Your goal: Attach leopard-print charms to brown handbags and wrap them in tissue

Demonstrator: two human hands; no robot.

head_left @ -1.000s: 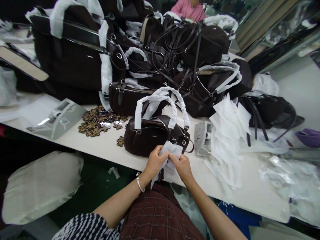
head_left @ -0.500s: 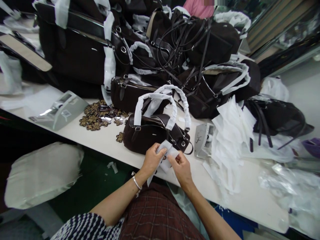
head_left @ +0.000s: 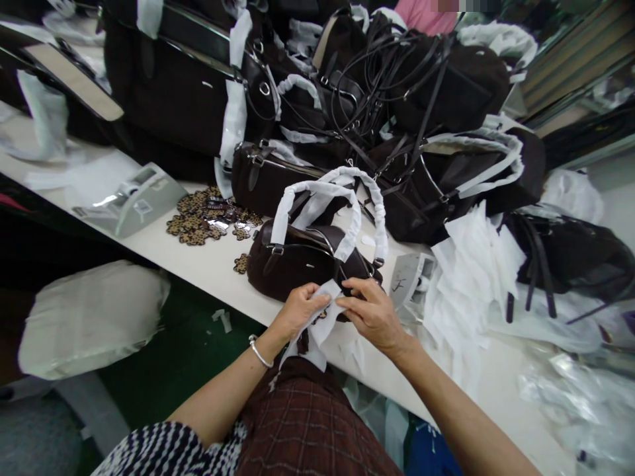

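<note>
My left hand point(head_left: 300, 309) is closed on a folded piece of thin white wrapping paper point(head_left: 322, 330), thumb on top. A small leopard-patterned piece shows partly between the folds. At the paper's upper right edge, my right hand point(head_left: 372, 314) pinches it with thumb and fingers. Just beyond both hands stands a small dark brown handbag point(head_left: 292, 268) on the table. Its two upright handles point(head_left: 351, 228) are wrapped in white. A single leopard-patterned flower charm point(head_left: 241, 264) lies left of the bag, near a heap of similar charms point(head_left: 196, 221).
Several dark bags point(head_left: 169, 99) crowd the back of the white table point(head_left: 213, 274). Grey-white dispensers point(head_left: 143, 198) flank the work area. White paper sheets point(head_left: 466, 284) pile up at right, with clear plastic point(head_left: 585, 396) beyond. A covered seat point(head_left: 94, 317) stands lower left.
My right hand has shifted up and its fingers have moved to the paper's upper edge. The paper hangs lower between my hands. The whole view has swung slightly left.
</note>
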